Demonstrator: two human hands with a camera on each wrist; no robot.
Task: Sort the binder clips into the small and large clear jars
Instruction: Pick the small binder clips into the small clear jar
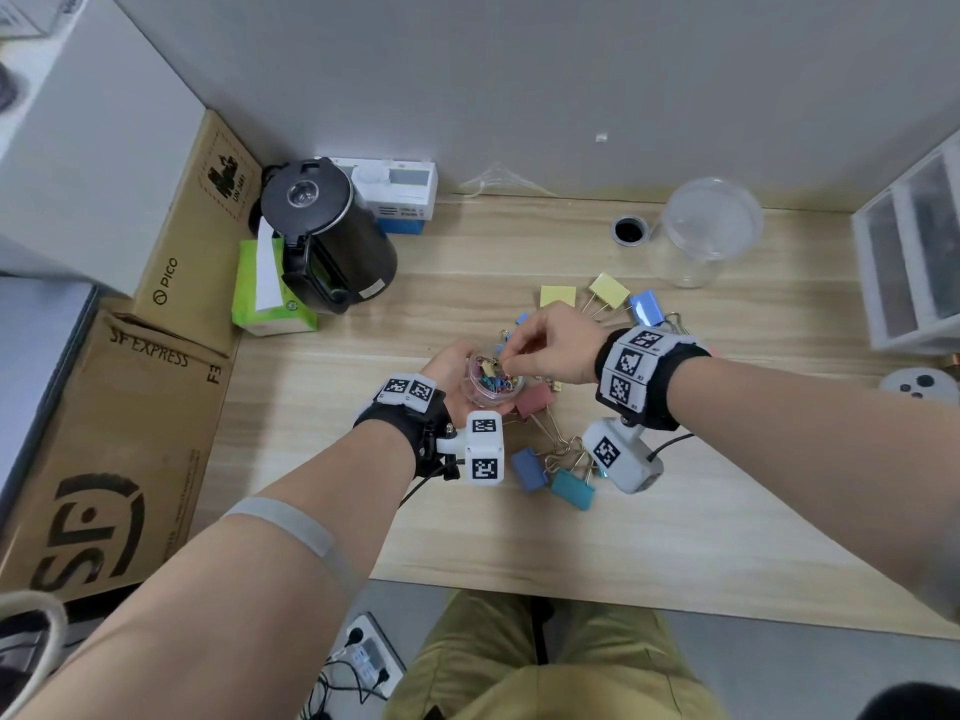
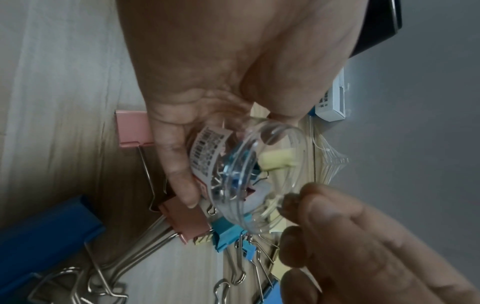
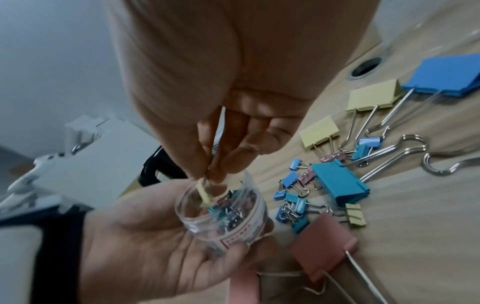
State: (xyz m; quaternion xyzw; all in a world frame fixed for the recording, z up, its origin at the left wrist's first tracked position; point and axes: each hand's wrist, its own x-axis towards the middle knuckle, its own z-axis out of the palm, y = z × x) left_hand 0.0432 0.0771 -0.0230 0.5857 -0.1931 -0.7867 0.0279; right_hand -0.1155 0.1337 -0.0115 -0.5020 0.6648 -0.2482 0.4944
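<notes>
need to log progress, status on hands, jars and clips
Left hand holds small jar. Right hand pinches small yellow clip at its mouth. Large jar empty; clips of both sizes remain on desk. Nothing in the way.

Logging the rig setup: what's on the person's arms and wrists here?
Both forearms are bare, no sleeves. Each wrist has a black strap with white blocks printed with black square marker codes, plus a white boxy camera, marked the same way, with a black cable: left camera, right camera. A pale grey band wraps the left forearm.

Small jar (image 2: 249,172) in left hand (image 2: 207,82)
</notes>
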